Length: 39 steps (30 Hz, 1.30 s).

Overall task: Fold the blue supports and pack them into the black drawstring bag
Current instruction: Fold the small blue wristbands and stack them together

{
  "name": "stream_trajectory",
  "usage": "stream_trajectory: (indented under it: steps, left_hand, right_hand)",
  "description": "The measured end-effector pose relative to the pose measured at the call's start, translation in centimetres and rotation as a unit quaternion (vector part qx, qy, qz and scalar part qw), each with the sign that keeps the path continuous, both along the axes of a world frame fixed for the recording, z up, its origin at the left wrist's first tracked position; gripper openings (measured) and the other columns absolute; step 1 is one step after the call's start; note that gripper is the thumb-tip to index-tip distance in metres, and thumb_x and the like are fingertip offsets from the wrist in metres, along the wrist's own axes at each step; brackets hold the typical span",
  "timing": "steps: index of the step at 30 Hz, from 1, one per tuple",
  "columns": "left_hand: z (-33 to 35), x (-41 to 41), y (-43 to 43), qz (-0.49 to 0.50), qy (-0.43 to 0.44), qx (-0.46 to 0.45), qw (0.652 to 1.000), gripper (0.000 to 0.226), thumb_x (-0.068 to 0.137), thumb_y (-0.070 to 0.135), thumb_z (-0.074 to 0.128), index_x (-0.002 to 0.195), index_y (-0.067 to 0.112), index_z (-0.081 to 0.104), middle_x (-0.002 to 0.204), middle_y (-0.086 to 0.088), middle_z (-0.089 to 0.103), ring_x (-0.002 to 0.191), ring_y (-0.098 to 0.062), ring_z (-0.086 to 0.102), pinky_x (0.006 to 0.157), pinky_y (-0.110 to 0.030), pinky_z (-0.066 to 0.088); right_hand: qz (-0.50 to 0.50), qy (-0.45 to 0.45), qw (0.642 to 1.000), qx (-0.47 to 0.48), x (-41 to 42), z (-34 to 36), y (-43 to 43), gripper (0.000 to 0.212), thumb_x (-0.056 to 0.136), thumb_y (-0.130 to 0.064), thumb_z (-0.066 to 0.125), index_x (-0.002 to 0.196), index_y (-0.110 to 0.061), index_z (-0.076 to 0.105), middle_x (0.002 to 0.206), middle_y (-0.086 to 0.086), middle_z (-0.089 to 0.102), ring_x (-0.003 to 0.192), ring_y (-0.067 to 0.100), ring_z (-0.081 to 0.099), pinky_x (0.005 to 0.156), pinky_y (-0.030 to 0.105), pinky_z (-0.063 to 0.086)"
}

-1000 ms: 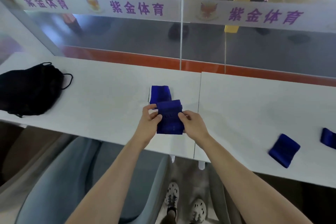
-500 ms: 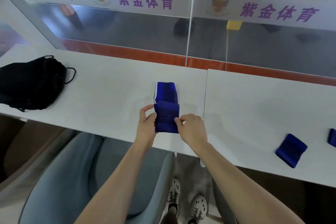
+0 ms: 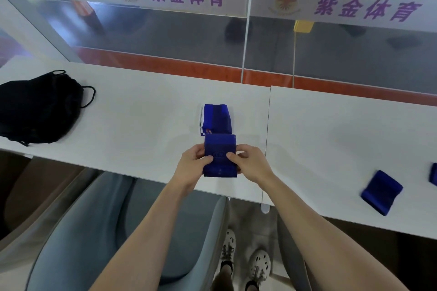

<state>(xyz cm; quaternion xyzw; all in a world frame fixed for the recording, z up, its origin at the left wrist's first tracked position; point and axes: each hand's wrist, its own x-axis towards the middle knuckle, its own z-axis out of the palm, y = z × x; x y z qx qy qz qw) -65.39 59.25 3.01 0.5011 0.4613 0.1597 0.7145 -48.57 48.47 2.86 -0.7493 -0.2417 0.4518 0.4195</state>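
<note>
Both hands, left hand (image 3: 194,165) and right hand (image 3: 251,162), pinch the folded blue support (image 3: 219,155) between them.

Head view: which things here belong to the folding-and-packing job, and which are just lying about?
Part of the job:
- held blue support, gripped by left hand and right hand
- folded support behind it
- support at right
- support at the right edge, cut off
- black drawstring bag

Just there:
- white tables
- grey chair
- glass partition

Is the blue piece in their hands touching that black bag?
Apart. The head view shows bare white table between the black bag and the held blue support.
</note>
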Motion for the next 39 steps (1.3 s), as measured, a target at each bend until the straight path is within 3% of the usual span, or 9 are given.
stream_trajectory:
  steps: [6, 10, 14, 19, 23, 26, 31, 35, 39]
  left_hand:
    - [-0.6, -0.8, 1.4, -0.02, 0.02, -0.015, 0.999, 0.029, 0.104, -0.007, 0.06, 0.122, 0.011, 0.072, 0.11, -0.02, 0.081, 0.095, -0.036, 0.081, 0.073, -0.044, 0.068]
    - [-1.7, -0.6, 2.2, -0.006, 0.008, -0.082, 0.997, 0.033, 0.106, -0.007, 0.047, 0.109, 0.008, 0.076, 0.116, -0.02, 0.08, 0.098, -0.036, 0.078, 0.081, -0.042, 0.067]
    - [-2.4, -0.4, 3.9, -0.003, -0.016, -0.186, 0.982, 0.025, 0.101, 0.013, 0.052, 0.104, 0.003, 0.075, 0.111, -0.02, 0.077, 0.097, -0.039, 0.075, 0.098, -0.059, 0.064]
    - [-5.7, 1.0, 4.8, -0.105, 0.084, -0.006, 0.991, 0.018, 0.101, -0.005, 0.065, 0.113, 0.006, 0.073, 0.127, -0.02, 0.073, 0.112, -0.034, 0.076, 0.101, -0.046, 0.065]
    - [-8.3, 2.1, 5.3, -0.163, 0.154, 0.172, 0.959, 0.026, 0.096, 0.003, 0.074, 0.11, 0.024, 0.075, 0.124, 0.004, 0.073, 0.112, -0.022, 0.073, 0.101, -0.035, 0.06]
    - [-10.9, 2.4, 5.6, -0.217, 0.165, 0.27, 0.923, 0.041, 0.086, 0.006, 0.087, 0.121, 0.021, 0.073, 0.129, -0.001, 0.064, 0.112, -0.02, 0.068, 0.1, -0.032, 0.058]
    - [-14.2, 2.1, 5.8, -0.26, 0.245, 0.461, 0.812, 0.046, 0.084, 0.017, 0.089, 0.127, 0.024, 0.074, 0.139, 0.0, 0.062, 0.118, -0.024, 0.063, 0.094, -0.041, 0.059]
    - [-14.3, 2.3, 5.1, -0.213, 0.281, 0.54, 0.764, 0.033, 0.086, 0.017, 0.086, 0.118, 0.02, 0.078, 0.133, 0.001, 0.07, 0.116, -0.028, 0.064, 0.092, -0.046, 0.058]
    - [-14.2, 2.9, 5.1, -0.229, 0.287, 0.595, 0.715, 0.024, 0.088, 0.015, 0.08, 0.111, 0.015, 0.078, 0.118, -0.001, 0.073, 0.108, -0.029, 0.065, 0.094, -0.043, 0.052]
  right_hand:
    - [-0.041, 0.181, 0.98, 0.067, 0.2, -0.6, -0.2, 0.034, 0.105, 0.0, 0.064, 0.131, -0.017, 0.075, 0.105, 0.019, 0.084, 0.09, 0.041, 0.082, 0.082, 0.049, 0.068]
    - [-0.03, 0.203, 0.975, 0.083, 0.3, -1.7, 0.0, 0.041, 0.104, 0.014, 0.05, 0.128, -0.004, 0.078, 0.114, 0.021, 0.082, 0.101, 0.041, 0.08, 0.082, 0.05, 0.069]
    - [-0.014, 0.161, 0.984, 0.07, 0.5, -2.8, 0.8, 0.05, 0.103, 0.015, 0.04, 0.119, -0.004, 0.083, 0.116, 0.016, 0.082, 0.106, 0.033, 0.08, 0.086, 0.044, 0.069]
    - [-0.025, 0.116, 0.993, 0.022, 0.8, -5.8, 1.7, 0.027, 0.102, -0.002, 0.064, 0.119, -0.012, 0.083, 0.115, 0.011, 0.081, 0.108, 0.031, 0.078, 0.093, 0.047, 0.067]
    - [-0.012, -0.009, 0.999, -0.034, 0.9, -8.1, 3.3, 0.045, 0.095, -0.009, 0.074, 0.135, -0.029, 0.069, 0.119, 0.002, 0.076, 0.101, 0.02, 0.076, 0.087, 0.036, 0.065]
    - [0.009, -0.08, 0.996, -0.049, 1.5, -9.5, 4.2, 0.043, 0.097, -0.011, 0.073, 0.137, -0.024, 0.065, 0.121, 0.001, 0.073, 0.102, 0.02, 0.074, 0.083, 0.029, 0.061]
    - [0.099, -0.27, 0.957, -0.051, 1.8, -11.6, 4.2, 0.037, 0.099, -0.022, 0.073, 0.136, -0.017, 0.07, 0.131, 0.002, 0.066, 0.123, 0.025, 0.06, 0.106, 0.037, 0.051]
    - [0.113, -0.282, 0.951, -0.058, 1.3, -11.3, 3.2, 0.049, 0.102, -0.036, 0.072, 0.147, -0.02, 0.061, 0.137, 0.001, 0.062, 0.126, 0.023, 0.058, 0.104, 0.039, 0.053]
    - [0.156, -0.305, 0.934, -0.1, 2.1, -10.4, 1.8, 0.037, 0.105, -0.025, 0.063, 0.142, -0.018, 0.068, 0.142, -0.001, 0.065, 0.131, 0.022, 0.06, 0.11, 0.04, 0.052]
